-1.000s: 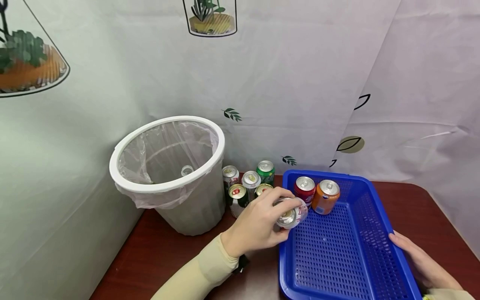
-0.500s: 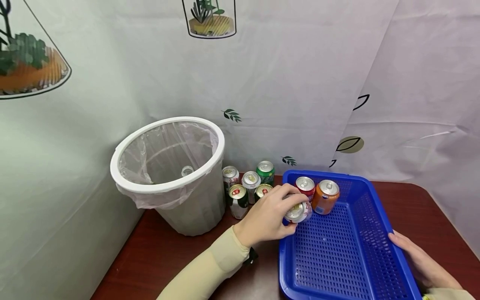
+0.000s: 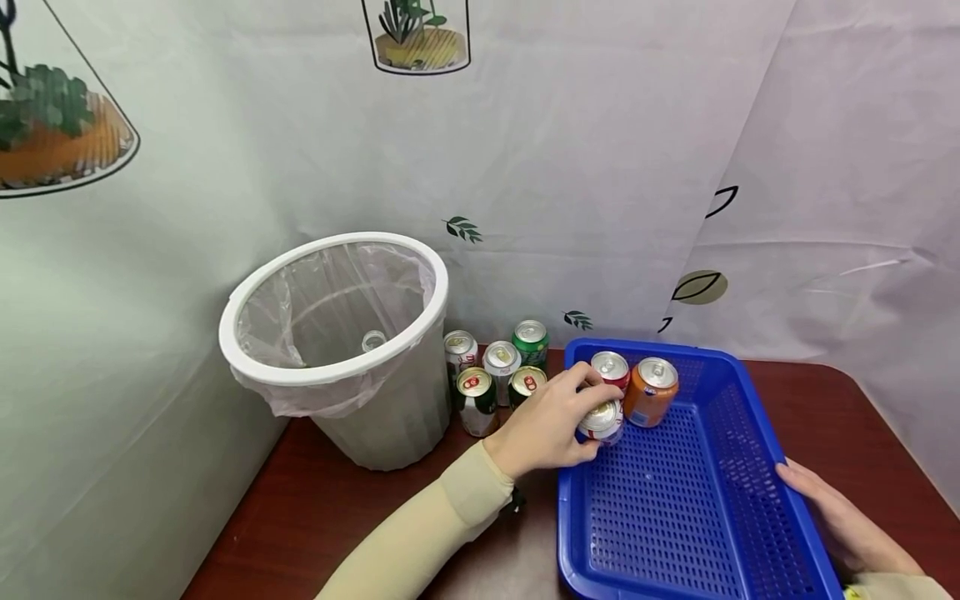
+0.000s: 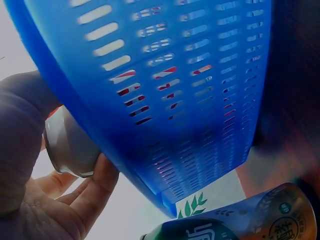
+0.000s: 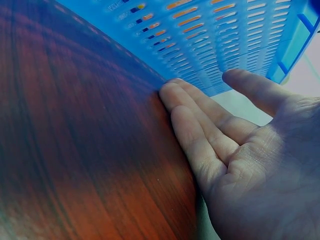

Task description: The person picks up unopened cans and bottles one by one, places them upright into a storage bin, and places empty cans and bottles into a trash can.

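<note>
My left hand point(image 3: 547, 423) grips a white-and-silver drink can point(image 3: 602, 422) with red lettering by its upper part. Fingers and thumb reach over the left rim of the blue perforated basket point(image 3: 693, 475), so the can is within its left side. Whether the can touches the basket floor is hidden. Behind it in the basket stand a red can point(image 3: 612, 368) and an orange can point(image 3: 652, 392), both upright. Against the outside of the basket's right wall rests my right hand point(image 3: 843, 521). In the right wrist view its fingers point(image 5: 197, 155) lie nearly straight along the wall.
Left of the basket, several upright cans stand grouped, among them a green can point(image 3: 531, 343) and a dark green-and-white can point(image 3: 477, 404). A grey bin point(image 3: 382, 425) with a plastic liner holds a clear item point(image 3: 372, 340). Patterned cloth point(image 3: 562, 167) hangs behind the brown table point(image 3: 255, 517).
My left hand has carried the white-and-silver can rightward over the basket's left rim and then lowered it beside the red can. My right hand has stayed on the basket.
</note>
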